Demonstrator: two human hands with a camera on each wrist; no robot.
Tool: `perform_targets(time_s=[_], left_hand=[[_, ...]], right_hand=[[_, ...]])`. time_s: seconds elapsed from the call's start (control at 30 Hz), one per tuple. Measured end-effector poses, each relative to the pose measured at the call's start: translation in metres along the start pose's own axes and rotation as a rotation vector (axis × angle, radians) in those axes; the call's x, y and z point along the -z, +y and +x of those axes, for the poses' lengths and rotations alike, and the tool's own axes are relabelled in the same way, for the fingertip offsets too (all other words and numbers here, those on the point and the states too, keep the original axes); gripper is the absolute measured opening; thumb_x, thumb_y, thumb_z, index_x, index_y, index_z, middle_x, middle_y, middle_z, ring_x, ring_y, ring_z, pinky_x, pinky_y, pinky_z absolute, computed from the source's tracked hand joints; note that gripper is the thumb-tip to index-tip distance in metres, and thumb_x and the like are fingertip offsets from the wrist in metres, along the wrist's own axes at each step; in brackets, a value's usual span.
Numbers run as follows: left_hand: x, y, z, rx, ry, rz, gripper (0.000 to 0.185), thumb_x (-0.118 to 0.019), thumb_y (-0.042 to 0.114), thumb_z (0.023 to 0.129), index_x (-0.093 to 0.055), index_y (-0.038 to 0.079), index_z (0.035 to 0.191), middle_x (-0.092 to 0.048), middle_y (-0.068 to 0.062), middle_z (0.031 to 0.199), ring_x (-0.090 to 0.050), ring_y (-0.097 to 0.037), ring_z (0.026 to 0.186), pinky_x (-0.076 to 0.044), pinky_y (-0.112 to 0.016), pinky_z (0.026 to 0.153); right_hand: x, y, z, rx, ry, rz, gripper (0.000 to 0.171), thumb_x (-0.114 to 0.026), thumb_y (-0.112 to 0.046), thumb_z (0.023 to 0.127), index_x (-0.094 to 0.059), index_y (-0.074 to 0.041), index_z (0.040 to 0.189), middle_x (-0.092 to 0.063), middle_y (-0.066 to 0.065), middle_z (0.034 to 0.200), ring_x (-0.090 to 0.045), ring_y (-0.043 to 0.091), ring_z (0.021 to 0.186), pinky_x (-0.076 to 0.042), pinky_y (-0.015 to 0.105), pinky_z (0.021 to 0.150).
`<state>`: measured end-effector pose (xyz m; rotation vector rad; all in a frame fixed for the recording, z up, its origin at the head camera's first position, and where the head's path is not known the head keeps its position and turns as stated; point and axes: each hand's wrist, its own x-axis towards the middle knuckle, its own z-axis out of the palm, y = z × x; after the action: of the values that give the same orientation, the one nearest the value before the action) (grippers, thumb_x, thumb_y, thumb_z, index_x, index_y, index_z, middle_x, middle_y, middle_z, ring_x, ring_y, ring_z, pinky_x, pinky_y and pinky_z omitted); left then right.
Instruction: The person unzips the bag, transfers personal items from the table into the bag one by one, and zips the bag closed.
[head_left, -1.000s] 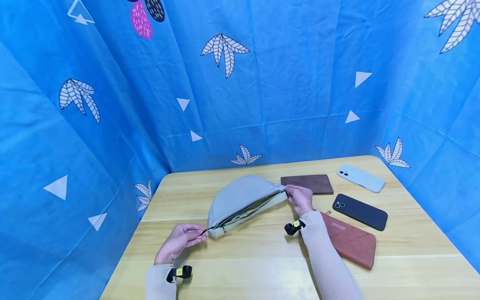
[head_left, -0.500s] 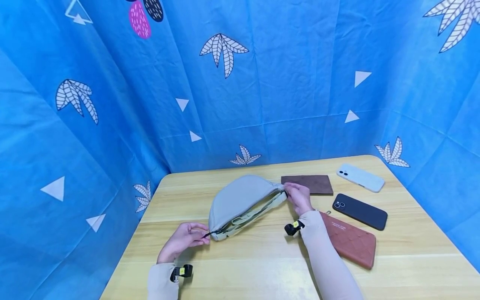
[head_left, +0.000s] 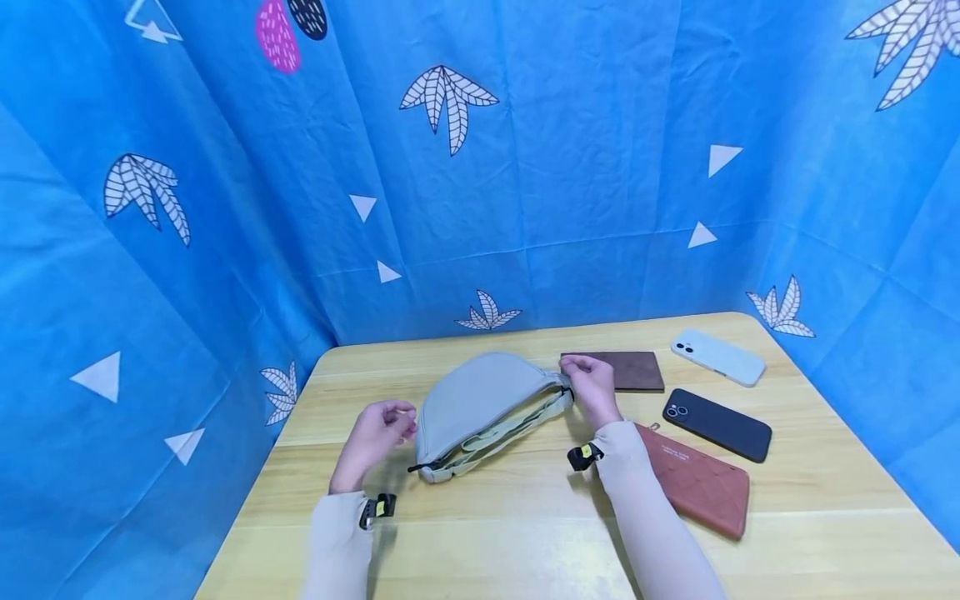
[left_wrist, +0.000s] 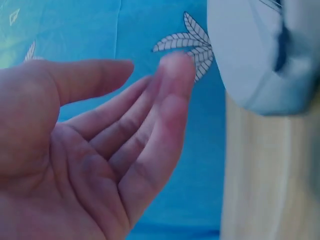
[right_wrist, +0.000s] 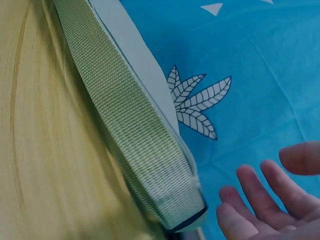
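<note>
Both the left hand (head_left: 378, 433) and right hand (head_left: 592, 387) hover apparently slack-fingered beside the grey pouch (head_left: 480, 400).

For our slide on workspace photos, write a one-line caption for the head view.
Two open hands, left and right, hover at either end of an unzipped grey waist bag on a wooden table.

The left hand (left_wrist: 85, 155) shows its palm, with the fingers (left_wrist: 170, 95) relaxed and holding nothing. The grey bag (left_wrist: 260, 55) lies just beside the fingertips, at the edge of the wooden tabletop (left_wrist: 270, 175). A blue cloth (left_wrist: 150, 30) hangs behind.
</note>
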<state>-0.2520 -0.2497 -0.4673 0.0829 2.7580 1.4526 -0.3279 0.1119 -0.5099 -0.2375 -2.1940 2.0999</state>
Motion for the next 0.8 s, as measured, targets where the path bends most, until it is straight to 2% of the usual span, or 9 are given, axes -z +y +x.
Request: perform_targets(time_s=[0.13,0.2,0.37,0.5,0.6,0.67,0.8], left_hand=[[-0.016,0.015,0.012,-0.053,0.063,0.114,0.025,-0.064,0.013,0.101,-0.071,-0.005,0.117,-0.076,-0.017,0.094,-0.073,-0.022,0.08,-0.056,-0.028,0.07],[-0.025,0.02,0.016,-0.082,0.071,0.169,0.025,-0.065,0.014,0.1,-0.072,-0.004,0.116,-0.076,-0.014,0.095,-0.07,-0.018,0.081,-0.056,-0.028,0.072],[-0.045,0.023,0.021,-0.129,0.01,0.302,0.027,-0.068,0.013,0.098,-0.071,-0.005,0.118,-0.074,-0.01,0.091,-0.065,-0.014,0.077,-0.056,-0.035,0.075],[-0.057,0.023,0.021,-0.147,-0.041,0.397,0.03,-0.074,0.012,0.093,-0.07,-0.005,0.117,-0.07,-0.009,0.086,-0.062,-0.015,0.074,-0.055,-0.038,0.073],[-0.067,0.022,0.022,-0.168,-0.057,0.473,0.033,-0.08,0.014,0.088,-0.071,-0.004,0.114,-0.071,-0.012,0.088,-0.062,-0.018,0.074,-0.055,-0.041,0.074],[-0.073,0.022,0.022,-0.18,-0.063,0.517,0.032,-0.082,0.014,0.085,-0.072,-0.003,0.111,-0.073,-0.014,0.094,-0.065,-0.021,0.08,-0.056,-0.044,0.077],[-0.085,0.019,0.02,-0.216,-0.034,0.59,0.026,-0.086,0.012,0.08,-0.074,0.0,0.099,-0.075,-0.014,0.1,-0.07,-0.028,0.09,-0.058,-0.046,0.079]], right_hand=[[-0.007,-0.004,-0.004,0.091,-0.042,-0.106,0.029,-0.062,-0.016,0.103,-0.071,0.002,0.123,-0.072,0.022,0.126,-0.067,0.03,0.115,-0.052,0.035,0.099],[-0.012,-0.005,-0.007,0.128,-0.079,-0.166,0.029,-0.063,-0.018,0.103,-0.072,0.002,0.121,-0.073,0.021,0.122,-0.068,0.028,0.11,-0.053,0.035,0.095],[-0.023,-0.007,-0.014,0.191,-0.207,-0.289,0.029,-0.063,-0.018,0.102,-0.073,0.003,0.12,-0.074,0.02,0.118,-0.069,0.031,0.109,-0.054,0.044,0.098],[-0.031,-0.007,-0.019,0.214,-0.293,-0.34,0.027,-0.063,-0.015,0.102,-0.073,0.003,0.119,-0.075,0.017,0.117,-0.07,0.03,0.11,-0.055,0.046,0.099],[-0.036,-0.006,-0.022,0.232,-0.344,-0.36,0.024,-0.063,-0.012,0.101,-0.074,0.002,0.117,-0.075,0.015,0.115,-0.071,0.027,0.108,-0.056,0.044,0.097],[-0.039,-0.005,-0.023,0.24,-0.376,-0.367,0.023,-0.063,-0.011,0.101,-0.074,0.002,0.115,-0.076,0.013,0.113,-0.071,0.025,0.106,-0.057,0.042,0.096],[-0.042,-0.004,-0.027,0.244,-0.43,-0.387,0.021,-0.062,-0.008,0.1,-0.075,0.002,0.114,-0.076,0.013,0.112,-0.071,0.024,0.105,-0.057,0.043,0.096]])
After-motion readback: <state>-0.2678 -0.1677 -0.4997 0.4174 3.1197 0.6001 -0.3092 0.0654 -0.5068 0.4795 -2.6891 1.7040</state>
